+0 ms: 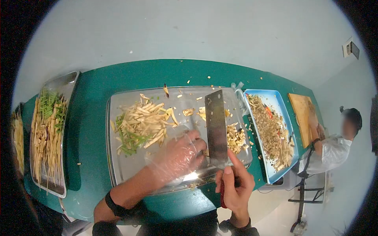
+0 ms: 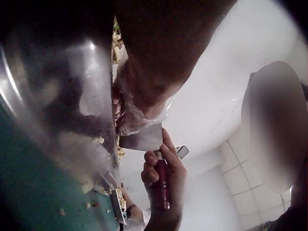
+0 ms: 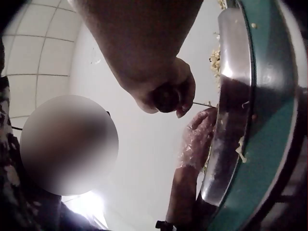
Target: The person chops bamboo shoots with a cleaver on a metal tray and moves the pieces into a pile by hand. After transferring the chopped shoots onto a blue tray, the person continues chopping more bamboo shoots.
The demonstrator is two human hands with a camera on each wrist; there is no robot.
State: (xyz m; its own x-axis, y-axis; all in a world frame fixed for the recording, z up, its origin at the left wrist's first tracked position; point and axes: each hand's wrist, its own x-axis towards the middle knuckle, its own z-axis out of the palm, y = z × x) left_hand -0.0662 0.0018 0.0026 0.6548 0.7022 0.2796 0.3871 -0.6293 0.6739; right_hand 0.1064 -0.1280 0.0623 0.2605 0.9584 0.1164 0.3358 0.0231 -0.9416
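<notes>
My right hand (image 1: 236, 185) grips the red handle of a cleaver (image 1: 215, 126), index finger stretched along the blade. The broad blade stands over a shiny metal tray (image 1: 130, 169). Close on the blade's left, my left hand (image 1: 179, 153), in a clear plastic glove, bends its fingers down onto pale vegetable strips, mostly hidden beneath them. In the left wrist view the cleaver blade (image 2: 142, 138) overlaps the gloved fingertips. A heap of pale cut strips (image 1: 147, 118) with green pieces (image 1: 132, 145) lies left of my hands. Small chopped bits (image 1: 236, 139) lie right of the blade.
A blue-rimmed tray (image 1: 289, 114) of chopped mix stands at the right, beside a crumpled plastic bag (image 1: 238, 88). Beyond it, another person (image 1: 330, 153) works at a wooden board (image 1: 301, 114). A metal tray (image 1: 71, 82) of long stalks stands left on the green table (image 1: 92, 102).
</notes>
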